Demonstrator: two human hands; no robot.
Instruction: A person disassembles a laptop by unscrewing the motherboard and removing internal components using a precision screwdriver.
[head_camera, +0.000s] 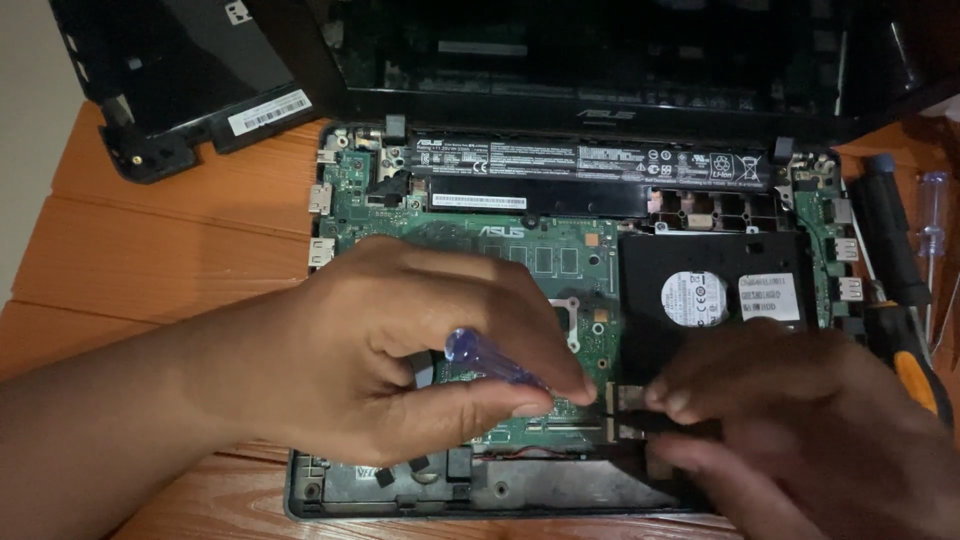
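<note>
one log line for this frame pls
left hand: grips blue screwdriver | right hand: fingertips at motherboard edge | laptop: opened | table: wood

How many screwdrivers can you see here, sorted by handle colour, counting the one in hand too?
Blue translucent handle, held in the left hand: 1
Clear handle with blue tip, on the table at right: 1
Black and orange handle, at right: 1
Total: 3

The left hand (400, 350) covers the board's (560, 255) lower left and the screwdriver's (490, 358) tip; the right hand (790, 420), dim, runs off the frame's bottom right, hiding the drive's (720, 290) lower edge
</note>
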